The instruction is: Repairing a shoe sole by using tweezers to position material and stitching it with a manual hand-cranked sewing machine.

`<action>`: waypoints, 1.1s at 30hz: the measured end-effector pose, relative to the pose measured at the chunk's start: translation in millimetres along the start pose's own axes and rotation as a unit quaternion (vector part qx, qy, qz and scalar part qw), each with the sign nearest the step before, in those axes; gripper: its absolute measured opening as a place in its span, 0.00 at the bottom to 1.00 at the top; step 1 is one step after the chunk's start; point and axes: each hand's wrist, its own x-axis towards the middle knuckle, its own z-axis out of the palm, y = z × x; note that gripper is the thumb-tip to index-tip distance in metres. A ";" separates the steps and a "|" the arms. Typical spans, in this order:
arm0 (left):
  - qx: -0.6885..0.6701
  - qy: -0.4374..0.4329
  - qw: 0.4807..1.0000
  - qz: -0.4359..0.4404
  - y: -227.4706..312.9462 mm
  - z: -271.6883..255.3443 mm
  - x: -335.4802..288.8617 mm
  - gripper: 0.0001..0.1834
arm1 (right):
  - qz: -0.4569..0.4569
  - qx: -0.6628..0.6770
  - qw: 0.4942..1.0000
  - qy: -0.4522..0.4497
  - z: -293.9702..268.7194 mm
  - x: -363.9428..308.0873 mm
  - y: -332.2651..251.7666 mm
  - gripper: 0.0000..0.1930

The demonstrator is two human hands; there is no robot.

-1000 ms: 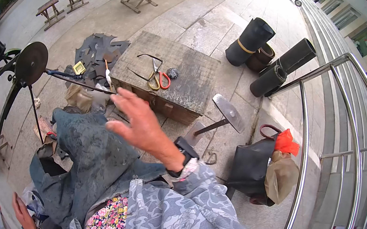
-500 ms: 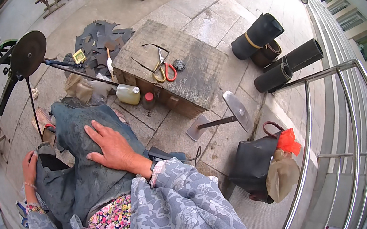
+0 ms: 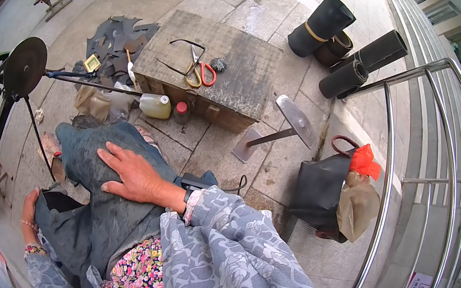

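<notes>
A worn, blue-grey apron (image 3: 130, 218) covers my lap and knees. My right hand (image 3: 133, 174) lies flat on it over the raised knee, its fingers stretched out and apart. At the apron's left edge, my left hand (image 3: 30, 206) is closed on the cloth, with most of its fingers hidden behind it. Beyond my knees stands a worn wooden box (image 3: 226, 54). On its top lie black-framed glasses (image 3: 170, 66), scissors (image 3: 208, 74) with red and yellow handles, and a small pile of dark nails or tacks (image 3: 218, 65).
A machine with a black wheel (image 3: 25, 67) stands at left. Near the box are dark scraps (image 3: 115, 43), a yellowish plastic bottle (image 3: 154, 106) and a red-capped jar (image 3: 181, 113). A metal shoe anvil (image 3: 293, 120), black bag (image 3: 318, 193), black rolls (image 3: 322, 26) and steel railing (image 3: 385, 167) are right.
The whole view has shifted slightly, so the scene sits higher and more to the left. My right hand stays flat on the apron; my left hand stays at its edge.
</notes>
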 end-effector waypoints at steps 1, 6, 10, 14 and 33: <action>0.011 0.004 1.000 0.010 4.8 3.5 -2.7 0.18 | 0.001 0.001 1.000 0.000 -0.6 0.2 -0.4 0.43; 0.021 0.118 0.992 0.040 -6.4 1.1 -33.5 0.18 | -0.034 0.006 0.999 0.022 6.3 4.2 -3.7 0.40; 0.130 0.188 0.961 0.155 -11.8 16.2 -39.0 0.17 | -0.020 0.006 1.000 0.012 -4.7 5.2 -6.0 0.36; 0.237 0.269 0.928 0.105 43.7 52.1 -103.2 0.19 | -0.019 0.006 1.000 0.014 -7.7 3.6 -1.2 0.33; 0.205 0.490 0.828 0.181 23.8 168.9 -236.2 0.30 | 0.219 0.154 0.963 0.035 -86.9 7.0 6.7 0.24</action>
